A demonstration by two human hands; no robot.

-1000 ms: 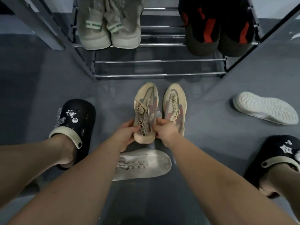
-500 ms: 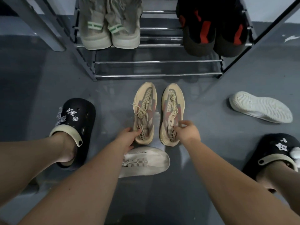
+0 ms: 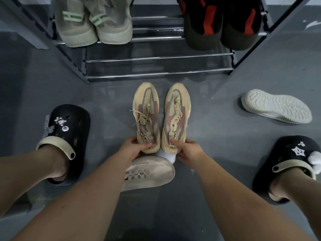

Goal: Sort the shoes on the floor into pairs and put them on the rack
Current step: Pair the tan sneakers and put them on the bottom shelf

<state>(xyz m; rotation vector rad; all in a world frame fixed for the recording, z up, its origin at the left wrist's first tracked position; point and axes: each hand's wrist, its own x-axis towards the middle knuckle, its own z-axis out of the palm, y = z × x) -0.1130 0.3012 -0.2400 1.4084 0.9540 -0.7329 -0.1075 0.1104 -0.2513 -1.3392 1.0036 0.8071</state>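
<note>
Two beige sneakers with pink mesh stand side by side on the grey floor, toes toward the rack. My left hand (image 3: 132, 147) grips the heel of the left beige sneaker (image 3: 146, 117). My right hand (image 3: 188, 151) grips the heel of the right beige sneaker (image 3: 176, 117). Just behind the heels lies a white sneaker (image 3: 149, 173) on its side, partly under my left forearm. Another white sneaker (image 3: 276, 106) lies sole-up at the right. The metal shoe rack (image 3: 156, 58) stands ahead, its lowest bars bare.
On the rack's upper tier sit a grey-green pair (image 3: 93, 23) at left and a black-and-red pair (image 3: 220, 23) at right. My feet wear black clogs, one at the left (image 3: 67, 133) and one at the right (image 3: 291, 159). A dark post (image 3: 278, 35) slants along the rack's right side.
My right hand moved from the left sneaker's heel to the right sneaker's heel. The two beige sneakers now stand straighter and closer together, each heel held by one hand.
</note>
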